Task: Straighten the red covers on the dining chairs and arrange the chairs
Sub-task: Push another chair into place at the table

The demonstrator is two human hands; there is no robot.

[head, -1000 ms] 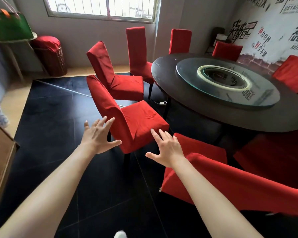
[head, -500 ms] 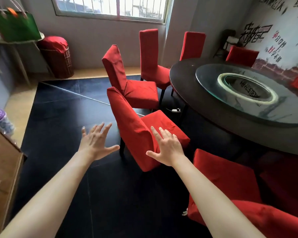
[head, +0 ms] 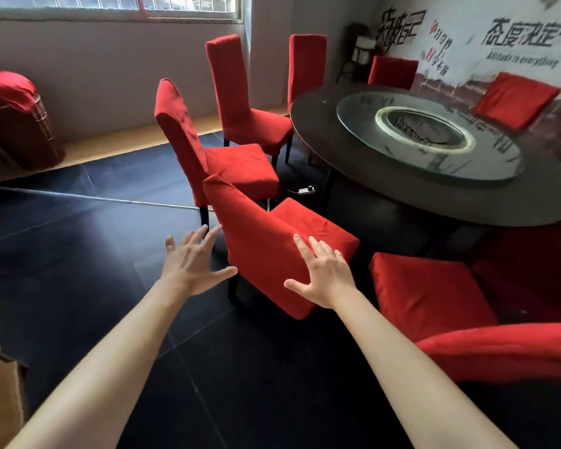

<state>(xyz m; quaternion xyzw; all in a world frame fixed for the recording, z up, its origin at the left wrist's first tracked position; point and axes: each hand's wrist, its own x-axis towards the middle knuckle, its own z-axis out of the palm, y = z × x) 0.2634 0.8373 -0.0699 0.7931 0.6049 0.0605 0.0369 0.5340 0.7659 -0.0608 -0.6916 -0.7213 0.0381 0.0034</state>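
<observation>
Both arms are stretched fwd toward the nearest red fabric-covered dining chair (head: 266,251), which is seen from behind, its back leaning toward the camera. The left hand (head: 193,264) is held just beside the chair back's left edge, fingers (head: 208,236) spread wide, nothing held; contact w/ the cover can't be confirmed. The right hand (head: 326,275) is laid in front of the chair back's right side, fingers (head: 302,246) straight and spread, nothing gripped.

A second red-covered chair (head: 208,150) is placed just behind the first, a third red-covered chair (head: 240,98) beyond it, close to the round dark counter (head: 386,196) w/ its glass turntable (head: 434,150). More red-covered chairs are set around the counter's far side. A red-covered seat (head: 428,293) is seen to the right of the right hand, near the counter's edge. The floor (head: 78,254) is of dark glossy tile.
</observation>
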